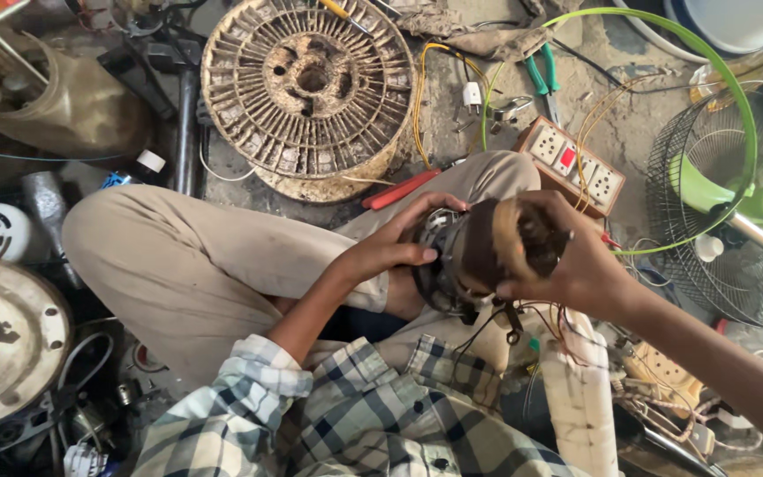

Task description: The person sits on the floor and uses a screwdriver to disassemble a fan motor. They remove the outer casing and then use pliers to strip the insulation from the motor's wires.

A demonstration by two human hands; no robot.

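Over person's lap, above crossed tan-trousered legs: dark round fan motor with brown copper winding (479, 256) held between both hands, housing open, winding exposed, loose wires dangling beneath, unconnected. Left hand (395, 247) cups motor's near rim, fingers wrapped over top. Right hand (567, 265) clasps winding end, thumb underneath, wrist bent inward. Green fan with wire guard (735, 212) lies apart; white-and-red socket board (571, 163) just behind motor

Dull grimy metal fan motor (479, 256), dusty rough spool (309, 88).
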